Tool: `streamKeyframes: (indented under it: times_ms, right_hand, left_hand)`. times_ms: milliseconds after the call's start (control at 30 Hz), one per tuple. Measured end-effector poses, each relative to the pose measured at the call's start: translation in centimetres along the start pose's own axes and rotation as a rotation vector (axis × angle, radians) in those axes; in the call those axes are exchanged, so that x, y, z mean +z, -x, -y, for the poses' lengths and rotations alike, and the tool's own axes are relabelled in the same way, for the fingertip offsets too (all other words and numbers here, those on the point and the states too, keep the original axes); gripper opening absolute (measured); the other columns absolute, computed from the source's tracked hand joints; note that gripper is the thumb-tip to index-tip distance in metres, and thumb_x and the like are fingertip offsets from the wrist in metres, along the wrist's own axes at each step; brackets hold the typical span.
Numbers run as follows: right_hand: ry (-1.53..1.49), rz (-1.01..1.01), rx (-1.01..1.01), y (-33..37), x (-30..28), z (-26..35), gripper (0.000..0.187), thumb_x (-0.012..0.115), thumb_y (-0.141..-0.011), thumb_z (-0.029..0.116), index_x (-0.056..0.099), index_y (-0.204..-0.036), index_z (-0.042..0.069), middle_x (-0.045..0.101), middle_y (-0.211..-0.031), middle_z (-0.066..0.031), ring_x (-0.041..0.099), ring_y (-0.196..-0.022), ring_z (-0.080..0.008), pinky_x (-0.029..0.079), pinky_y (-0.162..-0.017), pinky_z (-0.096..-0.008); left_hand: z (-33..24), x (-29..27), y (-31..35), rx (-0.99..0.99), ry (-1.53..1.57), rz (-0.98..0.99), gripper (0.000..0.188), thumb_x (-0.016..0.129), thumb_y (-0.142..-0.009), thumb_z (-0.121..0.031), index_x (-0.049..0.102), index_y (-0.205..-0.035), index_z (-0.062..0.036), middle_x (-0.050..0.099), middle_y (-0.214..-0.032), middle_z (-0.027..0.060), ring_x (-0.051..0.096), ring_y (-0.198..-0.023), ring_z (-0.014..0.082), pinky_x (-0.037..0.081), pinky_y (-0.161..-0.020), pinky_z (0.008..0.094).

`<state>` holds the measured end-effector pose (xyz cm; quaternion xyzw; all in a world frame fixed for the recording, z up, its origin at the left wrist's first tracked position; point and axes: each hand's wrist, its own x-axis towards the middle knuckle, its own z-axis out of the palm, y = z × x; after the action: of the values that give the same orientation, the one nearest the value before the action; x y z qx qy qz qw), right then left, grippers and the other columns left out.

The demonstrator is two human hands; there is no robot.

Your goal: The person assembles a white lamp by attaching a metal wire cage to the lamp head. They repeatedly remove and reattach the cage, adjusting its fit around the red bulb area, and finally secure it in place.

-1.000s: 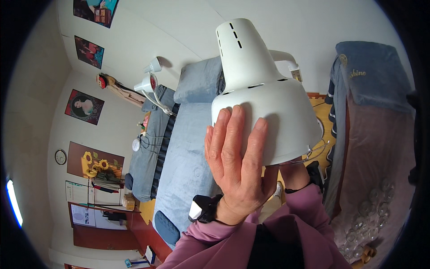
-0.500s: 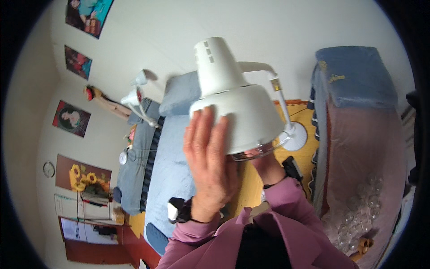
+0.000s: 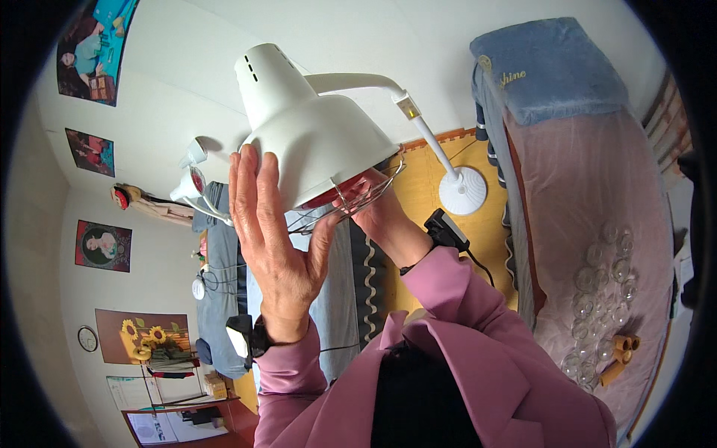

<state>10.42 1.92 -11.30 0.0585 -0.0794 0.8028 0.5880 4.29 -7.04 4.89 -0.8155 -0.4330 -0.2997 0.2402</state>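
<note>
Now the white lamp (image 3: 317,142) tips more than a moment ago, so its red bulb (image 3: 325,197) and wire guard (image 3: 373,193) show better. It hangs on its bent arm (image 3: 351,81). The left hand (image 3: 280,254) has a wide, loose grip, fingers flat on the lamp; the right hand (image 3: 392,228) is by the wire guard, its grip too hidden to tell. Gold letters mark a blue pillow (image 3: 560,71).
</note>
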Motion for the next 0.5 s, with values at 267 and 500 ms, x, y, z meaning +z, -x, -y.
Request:
streamKeyframes:
  times_ms: [267, 500]
  right_hand:
    - [-0.076, -0.14, -0.001, 2.0, 0.8, -0.1, 0.027, 0.047, -0.105, 0.023, 0.062, -0.121, 0.008, 0.068, -0.112, -0.0061, 0.066, -0.093, -0.0167, 0.055, -0.077, -0.0309]
    - [0.072, -0.069, -0.072, 3.6, -0.4, 1.8, 0.024, 0.06, -0.098, 0.024, 0.062, -0.112, 0.005, 0.068, -0.098, -0.0069, 0.069, -0.081, -0.0184, 0.061, -0.069, -0.0288]
  left_hand:
    - [-1.2, 0.4, 4.1, 0.105, -0.226, -0.426, 0.046, 0.086, -0.074, -0.003, 0.064, -0.113, -0.0131, 0.061, -0.124, 0.0113, 0.056, -0.118, 0.0325, 0.049, -0.095, 0.0413]
    - [-1.9, -0.3, 6.6, -0.021, -0.142, -0.383, 0.029, 0.079, -0.075, 0.009, 0.066, -0.096, -0.0053, 0.066, -0.092, 0.0076, 0.063, -0.089, 0.0275, 0.05, -0.079, 0.0374]
